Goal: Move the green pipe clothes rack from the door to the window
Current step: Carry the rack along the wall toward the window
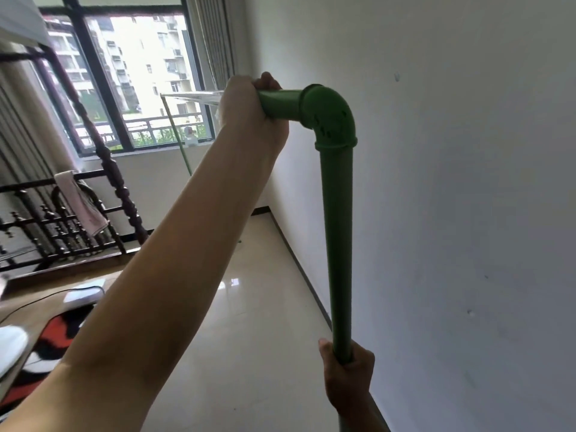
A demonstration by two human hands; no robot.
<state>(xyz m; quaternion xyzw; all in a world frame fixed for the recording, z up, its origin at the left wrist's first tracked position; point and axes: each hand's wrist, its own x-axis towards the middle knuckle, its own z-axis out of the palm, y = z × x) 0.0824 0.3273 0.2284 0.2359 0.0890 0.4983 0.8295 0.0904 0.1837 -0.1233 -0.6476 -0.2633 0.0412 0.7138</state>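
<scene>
Left grip (249,110) clenches the green pipe clothes rack (338,213) top bar — right grip (349,378) wraps its upright, low down.

- The green pipe clothes rack (338,232) looks like smooth plastic with a dull satin sheen; its elbow joint (330,116) is the same plastic, moulded with small raised marks.
- The floor tiles (258,307) are pale, polished and glossy, mirroring the window light.
- The wall (452,182) is matt painted plaster with a few small marks.
- The bed frame (118,182) is dark turned wood, slightly lustrous.
- A soft cloth (82,204) hangs over its rail.
- The window frame (93,67) appears to be dark metal.
</scene>
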